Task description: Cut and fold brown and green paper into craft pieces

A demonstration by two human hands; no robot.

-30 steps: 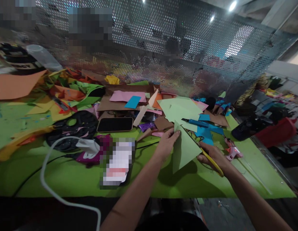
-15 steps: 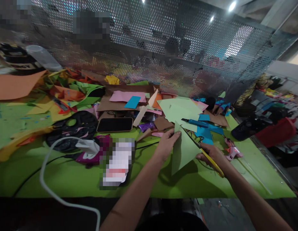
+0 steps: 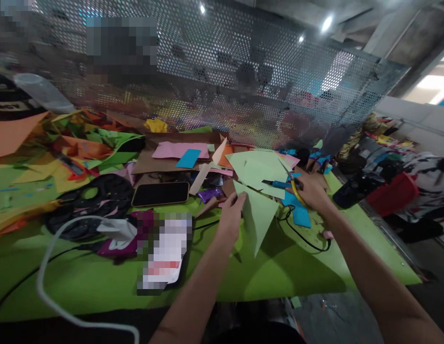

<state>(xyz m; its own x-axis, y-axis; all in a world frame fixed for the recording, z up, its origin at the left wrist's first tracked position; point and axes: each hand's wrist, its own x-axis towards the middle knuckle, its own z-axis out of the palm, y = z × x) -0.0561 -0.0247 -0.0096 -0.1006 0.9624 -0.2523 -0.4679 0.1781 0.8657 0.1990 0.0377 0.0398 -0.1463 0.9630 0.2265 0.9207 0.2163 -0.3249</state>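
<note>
A light green sheet of paper (image 3: 260, 216) with slanted edges is pinched at its upper left corner by my left hand (image 3: 229, 217), tilted above the table. To the right, my right hand (image 3: 310, 191) is closed on a pair of scissors with yellow handles (image 3: 297, 192). Their blades point away towards the far green sheets (image 3: 255, 165), apart from the held paper. Near the scissors lies a blue utility knife (image 3: 277, 184), beside blue paper pieces (image 3: 300, 214).
A black phone (image 3: 160, 193), a tissue pack (image 3: 121, 234) and a blurred-out phone (image 3: 166, 255) lie left on the green table (image 3: 272, 282). Paper scraps (image 3: 81, 148) fill the back left. A perforated metal screen (image 3: 207, 71) stands behind. A black cable (image 3: 308, 241) runs at right.
My right hand and the scissors have moved up and away from the held paper, towards the far sheets. My left hand still holds the paper. The whole view has shifted slightly.
</note>
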